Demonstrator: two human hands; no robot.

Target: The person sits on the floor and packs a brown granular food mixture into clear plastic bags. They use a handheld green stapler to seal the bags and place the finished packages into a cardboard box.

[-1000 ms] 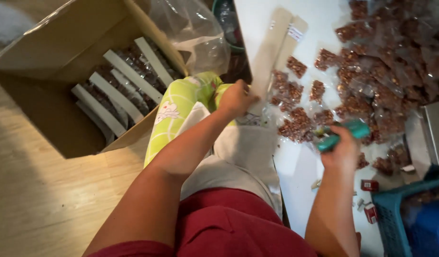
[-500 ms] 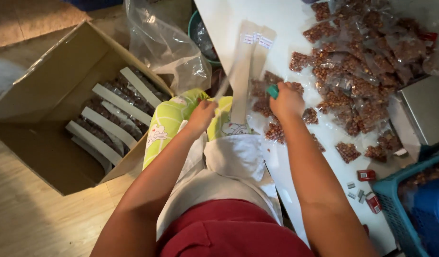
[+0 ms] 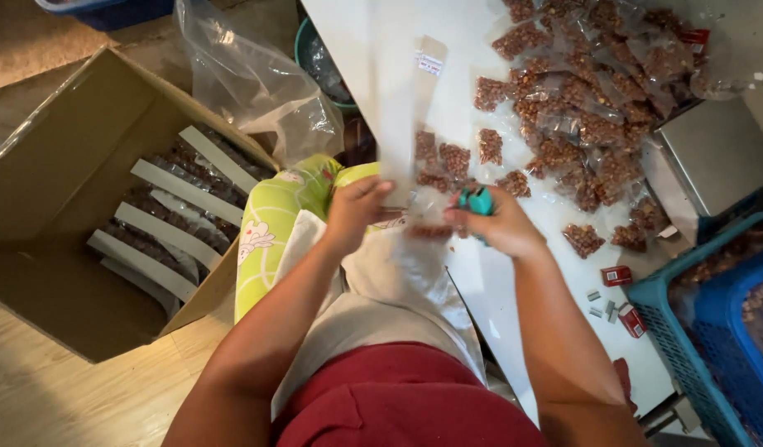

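Two bare hands meet over one long clear plastic packet strip at the white table's near edge.

Left hand pinches the strip's lower end; right hand is closed around one small teal stapler just beside it. Many clear nut-filled bags lie beyond; one open brown cardboard box sits left, holding several white-topped strips.
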